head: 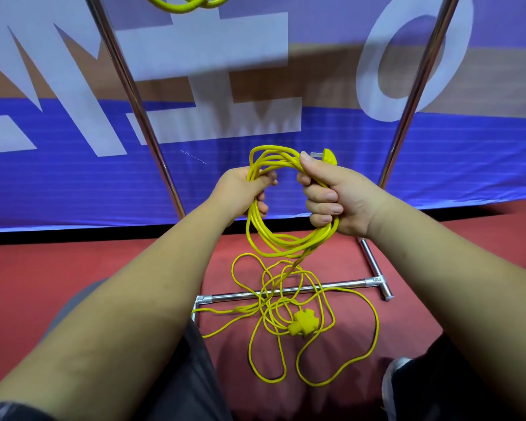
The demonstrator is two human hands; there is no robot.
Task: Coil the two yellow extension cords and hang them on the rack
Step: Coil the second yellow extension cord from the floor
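Right grip curled round right side of yellow cord coil, plug jutting up past thumb. Left grip closed round coil's left side. Coil held above red floor, before rack base bar. Rest of cord strewn loose on floor across bar, socket end among loops. Second yellow cord seen at far top edge.

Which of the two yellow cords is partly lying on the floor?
The half-coiled cord held by the left hand and right hand; its tail sprawls on the floor. The other cord hangs overhead.
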